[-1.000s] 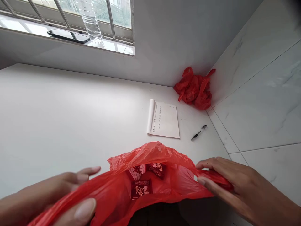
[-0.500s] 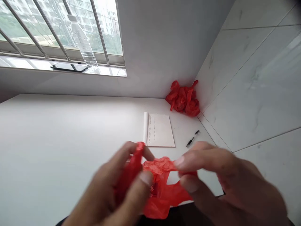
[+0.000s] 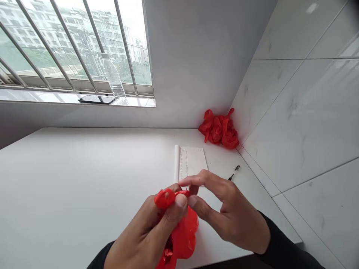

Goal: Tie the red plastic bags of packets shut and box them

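My left hand is closed around a red plastic bag, with a bunched loop poking out above the thumb. Below that hand the rest of the bag hangs crumpled near the table's front edge, and something dark red and shiny shows through it. My right hand meets the left from the other side. Its thumb and fingertips close on a short twisted end of the bag beside the left thumb. Part of that grip is hidden behind the fingers.
A notepad with its cover rolled back lies beyond the hands, beside a black pen. More red plastic bags are heaped in the table corner. On the windowsill are a clear bottle and a dark flat device.
My right hand has moved left, from the spread-out bag handle to the left thumb. The bag is now gathered tighter in my left hand, and the view has tilted up.
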Available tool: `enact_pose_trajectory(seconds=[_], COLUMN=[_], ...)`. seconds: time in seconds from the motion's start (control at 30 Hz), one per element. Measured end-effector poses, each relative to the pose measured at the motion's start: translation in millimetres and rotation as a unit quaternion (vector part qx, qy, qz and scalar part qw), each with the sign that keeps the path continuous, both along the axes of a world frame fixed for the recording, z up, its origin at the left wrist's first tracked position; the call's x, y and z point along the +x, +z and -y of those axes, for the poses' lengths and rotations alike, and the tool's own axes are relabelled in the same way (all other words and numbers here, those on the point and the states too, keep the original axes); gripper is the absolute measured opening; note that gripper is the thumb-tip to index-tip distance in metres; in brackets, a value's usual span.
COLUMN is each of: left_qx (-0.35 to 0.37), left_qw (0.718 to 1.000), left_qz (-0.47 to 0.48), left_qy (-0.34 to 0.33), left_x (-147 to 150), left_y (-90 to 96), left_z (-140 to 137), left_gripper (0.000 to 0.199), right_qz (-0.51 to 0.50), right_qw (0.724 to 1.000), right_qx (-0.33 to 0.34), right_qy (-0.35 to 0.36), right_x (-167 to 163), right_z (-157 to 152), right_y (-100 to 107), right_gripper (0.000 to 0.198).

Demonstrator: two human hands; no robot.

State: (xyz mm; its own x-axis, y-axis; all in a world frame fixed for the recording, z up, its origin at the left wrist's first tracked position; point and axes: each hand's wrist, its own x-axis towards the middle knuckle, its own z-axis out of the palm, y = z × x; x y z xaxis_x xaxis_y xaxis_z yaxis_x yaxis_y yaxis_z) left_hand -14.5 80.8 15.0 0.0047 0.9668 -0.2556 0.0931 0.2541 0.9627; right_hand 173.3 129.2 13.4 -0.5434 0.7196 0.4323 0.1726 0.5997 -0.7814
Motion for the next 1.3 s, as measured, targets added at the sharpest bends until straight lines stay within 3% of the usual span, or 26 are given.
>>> enact_pose_trajectory(seconds=[0.1,0.23,0.37,0.43,0.57,0.63,0.73,0.8,0.9,0.97,1.17,1.3], left_qx=[-0.022,-0.043,-0.02,0.008,0.074,0.136,0.284,0.372,0.444,0.463,0.455,0.471], left_qw=[0.991,0.971,0.952,0.961,0.976,0.975,0.922,0.871,0.831,0.819,0.83,0.812], left_qz=[0.111,0.206,0.254,0.213,0.079,-0.038,-0.243,-0.313,-0.333,-0.337,-0.315,-0.345], left_qy=[-0.07,-0.114,-0.167,-0.177,-0.188,-0.173,-0.104,-0.066,-0.048,-0.032,-0.07,-0.014], left_x=[-10.2,-19.5,-24.2,-26.8,-32.9,-34.8,-33.9,-30.9,-26.2,-25.3,-34.3,-47.5], left_y=[-6.8,-11.1,-4.6,-1.8,-5.4,-12.4,-25.3,-32.7,-39.4,-41.5,-48.8,-60.0], left_z=[-15.3,-28.9,-29.8,-27.4,-20.7,-17.7,-14.7,-14.1,-14.7,-15.3,-11.6,-0.1], left_gripper=[0.04,0.041,0.018,0.014,0.007,0.009,0.024,0.036,0.043,0.039,0.029,0.029], right_qz=[-0.03,-0.061,-0.04,-0.036,-0.004,0.015,-0.004,-0.01,-0.009,-0.015,-0.054,-0.047], right_qw=[0.998,0.996,0.999,0.999,0.994,0.985,0.976,0.966,0.947,0.95,0.966,0.973], right_qx=[-0.031,-0.019,-0.01,-0.015,-0.097,-0.153,-0.205,-0.244,-0.284,-0.28,-0.249,-0.226], right_qy=[-0.04,-0.055,-0.009,0.012,0.054,0.072,0.071,0.091,0.149,0.139,0.037,0.015], right_x=[-5.8,-7.1,-7.7,-9.8,-13.8,-14.7,-15.0,-15.3,-15.1,-13.8,-9.7,-1.1], right_z=[-3.8,4.6,13.2,10.4,-6.6,-13.7,-18.1,-18.9,-20.4,-21.6,-21.2,-18.6], right_y=[-6.4,-5.9,-6.5,-10.6,-24.8,-32.4,-42.1,-47.5,-53.6,-54.8,-48.1,-50.4], right_gripper=[0.006,0.011,0.016,0.022,0.06,0.056,0.031,0.032,0.034,0.027,0.016,0.016])
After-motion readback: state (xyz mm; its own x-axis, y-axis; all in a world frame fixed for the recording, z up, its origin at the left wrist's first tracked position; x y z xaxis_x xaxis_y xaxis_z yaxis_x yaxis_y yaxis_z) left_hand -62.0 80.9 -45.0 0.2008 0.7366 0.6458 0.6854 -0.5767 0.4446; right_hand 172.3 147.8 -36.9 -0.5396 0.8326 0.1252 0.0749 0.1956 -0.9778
